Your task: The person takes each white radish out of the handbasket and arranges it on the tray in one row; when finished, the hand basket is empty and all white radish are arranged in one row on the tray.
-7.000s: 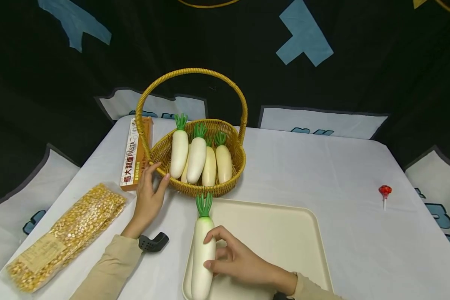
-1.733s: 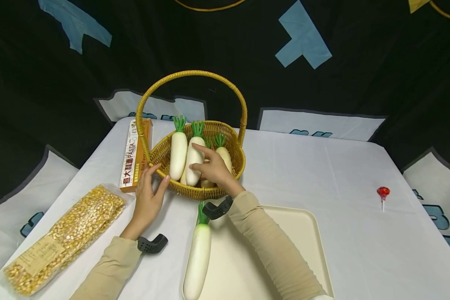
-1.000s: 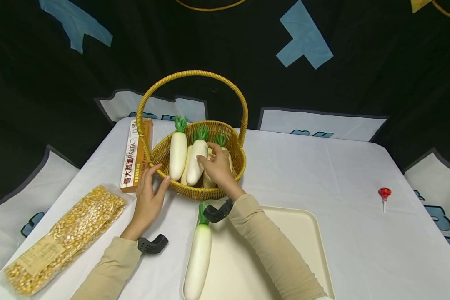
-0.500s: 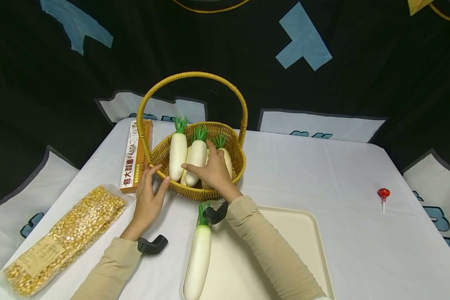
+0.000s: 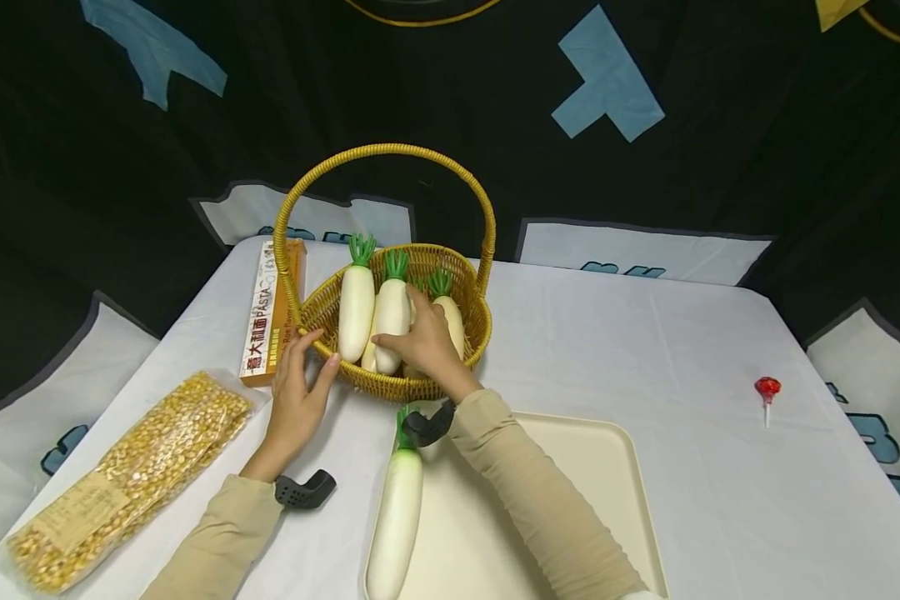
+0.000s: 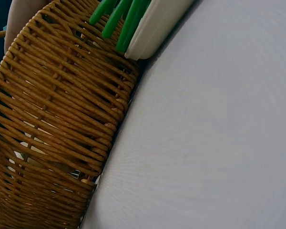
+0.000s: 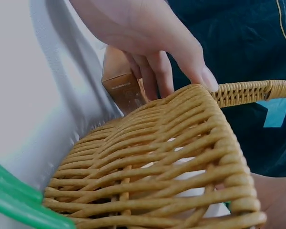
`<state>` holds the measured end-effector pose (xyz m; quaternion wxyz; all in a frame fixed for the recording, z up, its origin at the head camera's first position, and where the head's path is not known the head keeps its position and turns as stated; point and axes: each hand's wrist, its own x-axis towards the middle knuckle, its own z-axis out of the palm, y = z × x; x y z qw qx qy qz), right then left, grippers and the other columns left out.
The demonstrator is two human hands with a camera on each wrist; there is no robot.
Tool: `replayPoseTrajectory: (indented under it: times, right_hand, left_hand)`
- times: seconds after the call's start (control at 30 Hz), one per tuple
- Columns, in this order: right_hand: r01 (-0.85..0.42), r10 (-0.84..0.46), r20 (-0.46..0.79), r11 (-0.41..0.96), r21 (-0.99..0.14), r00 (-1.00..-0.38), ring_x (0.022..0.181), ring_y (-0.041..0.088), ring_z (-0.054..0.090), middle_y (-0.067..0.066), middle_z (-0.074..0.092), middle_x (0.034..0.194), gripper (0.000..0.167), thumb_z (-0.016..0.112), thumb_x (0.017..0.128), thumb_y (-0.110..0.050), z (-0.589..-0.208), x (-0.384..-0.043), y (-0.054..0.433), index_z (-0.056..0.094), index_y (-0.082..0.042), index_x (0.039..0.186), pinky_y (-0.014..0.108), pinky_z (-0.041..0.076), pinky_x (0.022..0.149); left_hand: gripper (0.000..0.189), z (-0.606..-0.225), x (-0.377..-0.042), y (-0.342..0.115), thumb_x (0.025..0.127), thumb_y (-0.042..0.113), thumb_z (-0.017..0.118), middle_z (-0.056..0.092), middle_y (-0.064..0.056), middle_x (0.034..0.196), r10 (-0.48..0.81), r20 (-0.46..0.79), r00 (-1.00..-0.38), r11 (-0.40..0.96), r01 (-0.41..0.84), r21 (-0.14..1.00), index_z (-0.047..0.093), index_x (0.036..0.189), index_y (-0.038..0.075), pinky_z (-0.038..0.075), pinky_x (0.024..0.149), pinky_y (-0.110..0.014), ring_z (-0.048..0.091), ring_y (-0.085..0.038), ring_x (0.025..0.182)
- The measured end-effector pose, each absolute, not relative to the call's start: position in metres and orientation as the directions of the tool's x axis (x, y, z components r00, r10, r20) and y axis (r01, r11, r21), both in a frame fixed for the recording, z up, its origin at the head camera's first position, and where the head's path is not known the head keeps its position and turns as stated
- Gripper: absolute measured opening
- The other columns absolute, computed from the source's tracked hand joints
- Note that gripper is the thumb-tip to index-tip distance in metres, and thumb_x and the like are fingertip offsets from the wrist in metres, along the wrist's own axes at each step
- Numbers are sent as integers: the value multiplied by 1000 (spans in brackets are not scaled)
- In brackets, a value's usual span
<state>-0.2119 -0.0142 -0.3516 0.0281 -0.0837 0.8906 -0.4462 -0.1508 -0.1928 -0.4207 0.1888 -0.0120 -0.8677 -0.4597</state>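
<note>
Several white radishes with green tops stand in a yellow wicker basket [image 5: 487,325]. Inside it, my right hand [image 5: 431,343] grips a middle white radish [image 5: 393,307], thumb across its front and index finger at its right side. To the left is another white radish [image 5: 356,312]; a creamier radish [image 5: 452,317] leans at the right, partly behind the hand. My left hand [image 5: 300,400] touches the basket's left rim with fingers spread; the right wrist view shows its thumb [image 7: 207,76] on the rim. One more white radish [image 5: 396,525] lies along the left side of a beige tray [image 5: 570,500].
A pasta box [image 5: 270,308] lies left of the basket, behind my left hand. A bag of corn kernels [image 5: 131,475] lies at the table's left. A red lollipop [image 5: 767,388] lies far right. The basket's tall handle [image 5: 390,150] arches over the radishes.
The radish held over the tray earlier now lies on it, and my right hand has moved into the basket. The middle radish there has shifted under that hand. The left hand has stayed put.
</note>
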Motion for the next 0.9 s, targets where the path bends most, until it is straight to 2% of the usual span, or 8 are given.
replayPoseTrajectory:
  times: [0.2,0.43,0.57,0.63,0.8,0.9]
  right_hand:
    - [-141,-208,30,542,-829,-978,85,19,53,16,48,122,79,74,74,-24,-352,-214,-10,32,-25,140,20,45,62]
    - [-100,-266,-18,422,-901,-964,73,16,52,11,49,127,65,65,80,-18,-354,-218,-5,37,-35,137,21,45,54]
    - [-62,-312,-40,311,-948,-949,82,16,55,9,47,133,57,60,84,-16,-355,-220,0,41,-34,135,22,50,58]
    - [-12,-336,-72,241,-970,-939,81,18,57,12,46,132,54,57,86,-15,-356,-221,2,42,-36,133,25,50,55]
    - [146,-380,-175,105,-984,-908,61,20,55,14,46,124,54,53,86,-11,-355,-220,7,44,-44,128,30,44,43]
    - [172,-407,-181,57,-983,-895,72,17,55,10,45,123,55,51,85,-11,-353,-220,9,43,-41,130,28,47,51]
  left_hand:
    - [49,-420,-151,-191,92,32,50,22,-17,148,-153,336,-929,575,193,795,36,135,15,3,107,-61,13,-35,139]
    - [49,-418,-152,-190,92,33,50,22,-17,148,-149,343,-928,578,199,791,36,135,16,2,107,-61,13,-36,139]
    - [49,-418,-153,-189,91,33,51,23,-17,148,-148,346,-927,578,203,791,36,135,15,3,108,-61,13,-36,139]
    - [49,-418,-153,-189,91,33,51,23,-17,148,-148,349,-925,578,205,790,37,135,15,3,108,-61,14,-36,139]
    - [49,-419,-153,-191,92,33,50,22,-17,148,-147,344,-927,582,201,788,36,135,15,2,108,-61,13,-36,139]
    - [50,-420,-152,-192,92,33,50,22,-17,148,-151,337,-929,581,192,791,36,135,15,1,108,-62,13,-36,139]
